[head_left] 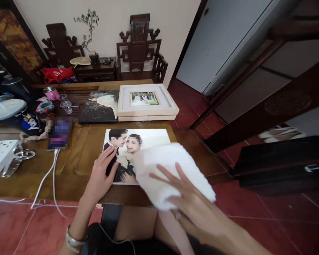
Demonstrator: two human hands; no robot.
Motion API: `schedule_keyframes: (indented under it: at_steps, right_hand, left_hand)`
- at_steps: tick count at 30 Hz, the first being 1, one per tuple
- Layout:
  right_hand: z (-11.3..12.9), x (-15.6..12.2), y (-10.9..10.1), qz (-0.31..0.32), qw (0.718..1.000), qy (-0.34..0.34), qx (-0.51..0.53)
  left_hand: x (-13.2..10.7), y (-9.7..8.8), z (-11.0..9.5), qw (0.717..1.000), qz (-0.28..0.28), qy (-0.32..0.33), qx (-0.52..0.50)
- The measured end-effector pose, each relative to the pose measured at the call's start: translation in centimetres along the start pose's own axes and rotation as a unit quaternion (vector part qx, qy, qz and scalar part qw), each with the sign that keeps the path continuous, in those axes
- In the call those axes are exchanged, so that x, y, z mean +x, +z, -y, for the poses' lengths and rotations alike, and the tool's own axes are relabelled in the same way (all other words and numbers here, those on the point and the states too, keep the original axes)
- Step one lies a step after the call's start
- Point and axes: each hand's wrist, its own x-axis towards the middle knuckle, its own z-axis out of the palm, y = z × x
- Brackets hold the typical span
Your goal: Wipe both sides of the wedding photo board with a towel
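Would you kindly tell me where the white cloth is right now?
In the head view, the white cloth is right of centre, under the right hand, hiding part of the photo panel that the left hand touches.

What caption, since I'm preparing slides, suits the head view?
Left hand on a rectangular couple photo, right hand on a fluffy white cloth partly covering it, at a brown wooden table.

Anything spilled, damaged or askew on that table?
Nothing clearly spilled or damaged. Slightly untidy: the white cables from the phone droop loosely past the front edge of the table, where they might snag.
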Motion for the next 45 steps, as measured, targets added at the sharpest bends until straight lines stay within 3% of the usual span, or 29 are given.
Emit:
schedule_keyframes:
  at_steps: [3, 6, 15, 19, 23, 30, 33, 37, 45]
  right_hand:
    - [2.3, -1.8, -0.1, 0.021, 1.000, -0.019, 0.001]
    - [2.0, -1.3, -0.3, 0.025, 0.999, -0.023, 0.017]
    - [-7.4, 7.8, -0.7, 0.014, 0.999, 0.027, -0.023]
    - [-9.4, 9.8, -0.8, -0.010, 0.997, 0.063, -0.034]
    - [-6.9, 7.5, -0.2, -0.002, 0.997, 0.058, -0.049]
    - [2.0, 0.2, 0.2, 0.016, 1.000, -0.007, 0.009]
    - [3.0, -0.2, 0.1, 0.050, 0.998, -0.027, 0.016]
    - [0.7, 2.7, 0.1, 0.061, 0.998, -0.013, 0.027]
    - [-7.0, 12.5, 0.3, 0.028, 0.996, 0.078, -0.033]
  left_hand:
    - [0.0, 0.0, 0.1, 1.000, 0.003, 0.006, 0.004]
    - [0.0, -0.1, 0.2, 1.000, 0.011, 0.009, 0.012]
    - [-0.1, -0.1, 0.3, 1.000, 0.014, 0.012, 0.010]
    - [-0.1, 0.0, 0.2, 1.000, 0.003, 0.015, 0.005]
    - [-0.1, 0.1, 0.1, 1.000, -0.007, 0.012, 0.002]
    - [-0.1, 0.1, 0.1, 1.000, 0.006, 0.004, 0.010]
    - [-0.2, 0.1, 0.2, 1.000, 0.015, -0.002, 0.020]
    - [-0.2, 0.1, 0.3, 1.000, 0.018, 0.001, 0.023]
    - [-0.2, 0.1, 0.4, 1.000, 0.016, 0.002, 0.011]
